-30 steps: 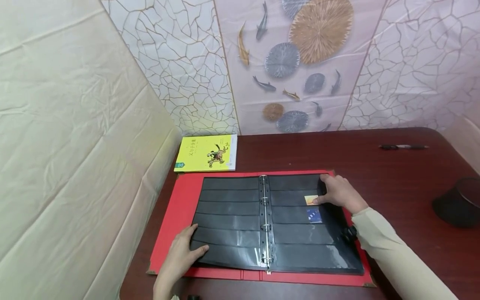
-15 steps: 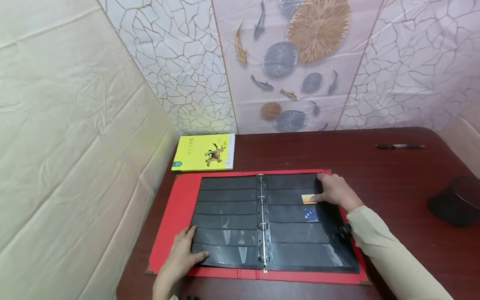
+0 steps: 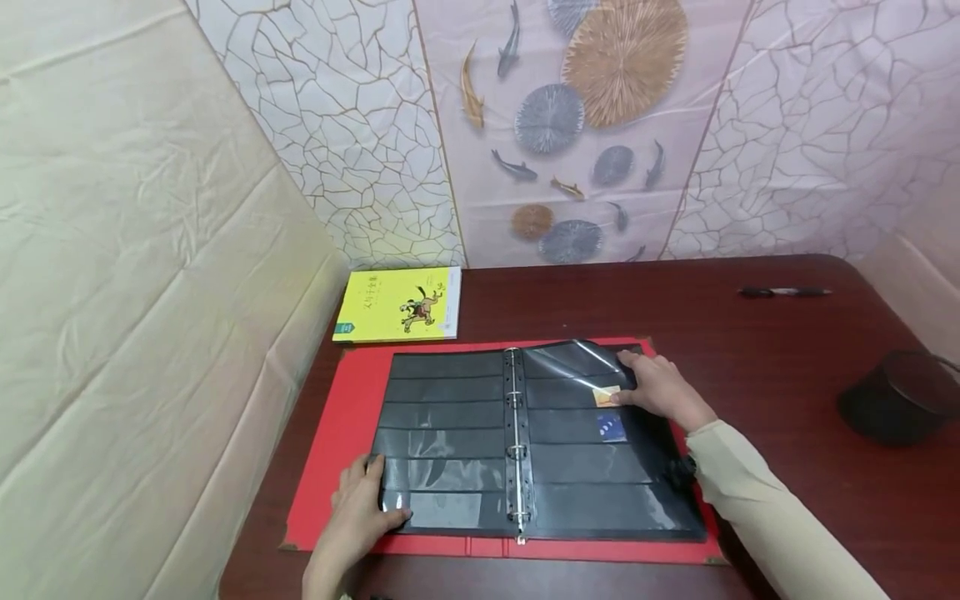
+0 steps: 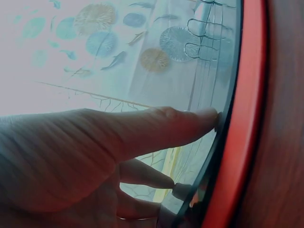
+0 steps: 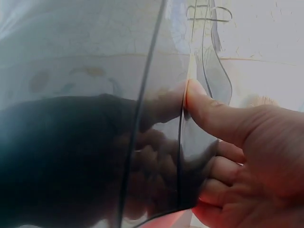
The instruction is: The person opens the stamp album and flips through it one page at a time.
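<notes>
Right page [image 3: 588,462] now bows up at far edge: lift apparently begun. Right hand [image 3: 669,393] pinches right edge between fingers; left hand [image 3: 356,507] rests on left page [image 3: 444,417], fingers spread.

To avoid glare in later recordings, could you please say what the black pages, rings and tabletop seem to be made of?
The black pages look like glossy plastic, given their bright reflections. The rings seem polished metal, from their silvery shine. The tabletop could be varnished wood or laminate, being reddish-brown and faintly streaked.
</notes>
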### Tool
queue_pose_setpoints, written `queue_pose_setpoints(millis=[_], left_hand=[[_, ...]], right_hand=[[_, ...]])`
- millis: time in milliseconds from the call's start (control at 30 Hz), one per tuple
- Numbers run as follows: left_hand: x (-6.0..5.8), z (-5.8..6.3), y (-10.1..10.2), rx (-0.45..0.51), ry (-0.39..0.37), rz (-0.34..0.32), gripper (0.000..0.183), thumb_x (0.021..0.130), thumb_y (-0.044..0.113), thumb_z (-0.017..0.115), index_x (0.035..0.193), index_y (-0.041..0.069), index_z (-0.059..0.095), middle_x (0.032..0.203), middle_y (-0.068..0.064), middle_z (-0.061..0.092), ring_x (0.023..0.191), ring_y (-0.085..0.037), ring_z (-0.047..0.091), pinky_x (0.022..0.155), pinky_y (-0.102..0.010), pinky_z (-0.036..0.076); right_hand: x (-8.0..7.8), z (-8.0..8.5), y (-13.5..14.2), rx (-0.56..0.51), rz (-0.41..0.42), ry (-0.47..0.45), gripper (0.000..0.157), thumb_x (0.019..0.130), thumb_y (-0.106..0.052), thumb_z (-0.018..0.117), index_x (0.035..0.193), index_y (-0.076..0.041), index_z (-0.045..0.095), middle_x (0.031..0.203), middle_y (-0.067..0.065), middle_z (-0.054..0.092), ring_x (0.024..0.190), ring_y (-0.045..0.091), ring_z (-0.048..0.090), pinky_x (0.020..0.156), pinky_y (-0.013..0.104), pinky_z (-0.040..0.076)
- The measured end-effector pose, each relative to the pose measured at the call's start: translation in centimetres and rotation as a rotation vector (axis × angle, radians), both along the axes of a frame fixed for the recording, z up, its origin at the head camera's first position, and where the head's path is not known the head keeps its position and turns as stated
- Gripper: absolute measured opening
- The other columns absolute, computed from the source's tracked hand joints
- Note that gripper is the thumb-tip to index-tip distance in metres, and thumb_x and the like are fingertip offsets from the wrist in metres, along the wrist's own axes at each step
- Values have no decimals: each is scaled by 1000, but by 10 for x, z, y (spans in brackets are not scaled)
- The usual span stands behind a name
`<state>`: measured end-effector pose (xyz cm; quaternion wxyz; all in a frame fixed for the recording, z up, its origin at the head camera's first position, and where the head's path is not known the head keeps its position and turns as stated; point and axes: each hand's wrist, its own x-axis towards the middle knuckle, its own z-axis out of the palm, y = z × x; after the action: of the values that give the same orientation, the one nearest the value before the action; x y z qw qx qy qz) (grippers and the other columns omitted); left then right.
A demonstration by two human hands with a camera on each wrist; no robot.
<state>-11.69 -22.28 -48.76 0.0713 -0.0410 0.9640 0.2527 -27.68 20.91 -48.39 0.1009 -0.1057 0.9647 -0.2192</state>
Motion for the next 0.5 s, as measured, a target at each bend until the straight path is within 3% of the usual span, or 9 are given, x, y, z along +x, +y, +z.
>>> queue_pose_setpoints(millis=[133, 233, 367, 500], left_hand=[[2, -1, 3, -22, 11, 2, 88, 73, 19, 94, 143, -14, 50, 148, -38, 42, 135, -55, 39, 101, -73, 37], [2, -2, 4, -24, 12, 6, 88, 73, 19, 94, 142, -14, 51, 148, -39, 41, 135, -55, 38, 101, -73, 37], [2, -2, 5, -16, -5, 24, 87, 74, 20, 94, 142, -13, 52, 150, -40, 39, 137, -55, 36, 103, -73, 35], [2, -3, 6, -5, -22, 32, 87, 75, 21, 93, 143, -13, 51, 152, -40, 36, 139, -56, 34, 105, -73, 34]], right_hand=[[1, 0, -2, -28, -14, 31, 74, 83, -18, 88, 141, 13, 53, 116, 29, 69, 85, 30, 61, 82, 50, 57], [1, 1, -2, -71, -12, 40, 74, 81, -16, 89, 139, 14, 55, 103, 25, 72, 74, 26, 59, 69, 42, 55], [2, 8, 2, -134, 1, 12, 76, 80, -14, 89, 141, 14, 53, 119, 32, 68, 90, 34, 65, 83, 51, 57], [2, 19, 6, -151, 4, -23, 75, 80, -14, 88, 141, 13, 53, 134, 37, 60, 109, 41, 63, 99, 62, 49]])
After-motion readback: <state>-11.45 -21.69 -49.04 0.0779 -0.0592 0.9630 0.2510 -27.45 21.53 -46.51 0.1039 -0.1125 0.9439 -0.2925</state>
